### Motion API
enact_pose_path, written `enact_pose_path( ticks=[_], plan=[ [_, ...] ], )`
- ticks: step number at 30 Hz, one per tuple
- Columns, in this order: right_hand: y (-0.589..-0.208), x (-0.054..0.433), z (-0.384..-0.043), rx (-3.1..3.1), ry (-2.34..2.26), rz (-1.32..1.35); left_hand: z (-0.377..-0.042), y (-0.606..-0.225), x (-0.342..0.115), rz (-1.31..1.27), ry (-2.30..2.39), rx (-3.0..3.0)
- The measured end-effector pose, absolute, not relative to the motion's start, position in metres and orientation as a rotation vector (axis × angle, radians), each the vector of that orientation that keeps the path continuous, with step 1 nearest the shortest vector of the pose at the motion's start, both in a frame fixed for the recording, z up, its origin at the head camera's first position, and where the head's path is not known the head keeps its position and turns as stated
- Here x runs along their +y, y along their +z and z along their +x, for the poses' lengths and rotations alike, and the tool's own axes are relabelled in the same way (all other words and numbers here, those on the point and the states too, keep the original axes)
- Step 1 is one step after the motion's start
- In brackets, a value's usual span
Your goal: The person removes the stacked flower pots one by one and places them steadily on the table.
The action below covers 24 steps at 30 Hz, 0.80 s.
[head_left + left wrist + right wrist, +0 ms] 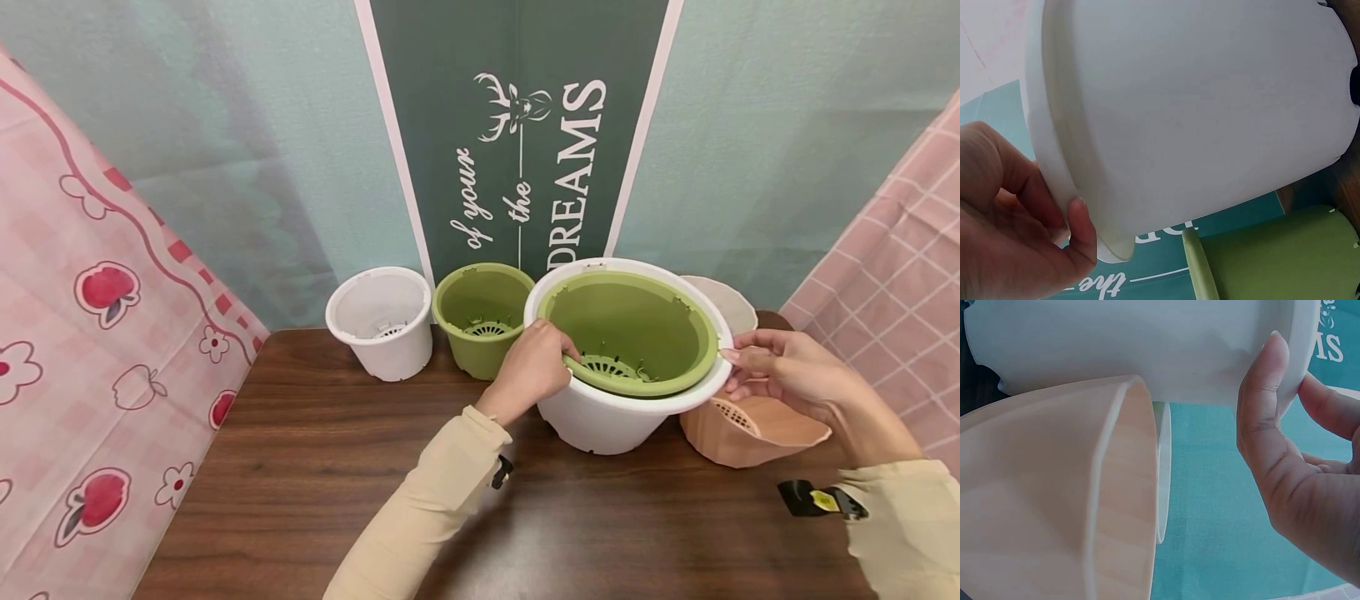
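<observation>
A large white flowerpot [600,421] stands on the table with a green flowerpot [630,325] nested in it, the green rim sitting slightly tilted inside the white one. At the near left of the rim, my left hand [534,367] grips the white edge, its fingers reaching over to the green rim. The left wrist view shows that hand [1029,219] pinching the white rim [1054,144] from both sides. On the opposite side my right hand [787,371] holds the white rim between thumb and fingers; the right wrist view shows this hand [1291,456] too.
A small white pot [390,354] and a small green pot [480,358] stand left of the large one. A peach-coloured pot [750,442] lies close on the right, a pale round-rimmed pot [723,304] behind it. Cloth curtains [262,167] border the wooden table [315,467].
</observation>
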State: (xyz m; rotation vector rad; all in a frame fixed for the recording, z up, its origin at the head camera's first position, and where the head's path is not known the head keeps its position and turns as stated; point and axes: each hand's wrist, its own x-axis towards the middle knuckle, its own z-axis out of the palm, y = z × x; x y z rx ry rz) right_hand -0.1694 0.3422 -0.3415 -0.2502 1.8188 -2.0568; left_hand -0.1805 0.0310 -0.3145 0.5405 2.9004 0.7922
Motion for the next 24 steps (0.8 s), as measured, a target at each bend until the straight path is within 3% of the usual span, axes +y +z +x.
enact_pose_path(
  ticks=[24],
  plan=[
    [-0.3448,0.3445,-0.1714,1.845,-2.035,-0.281,-0.1755,-0.3192,0.0352,0.544,0.801,2.995]
  ],
)
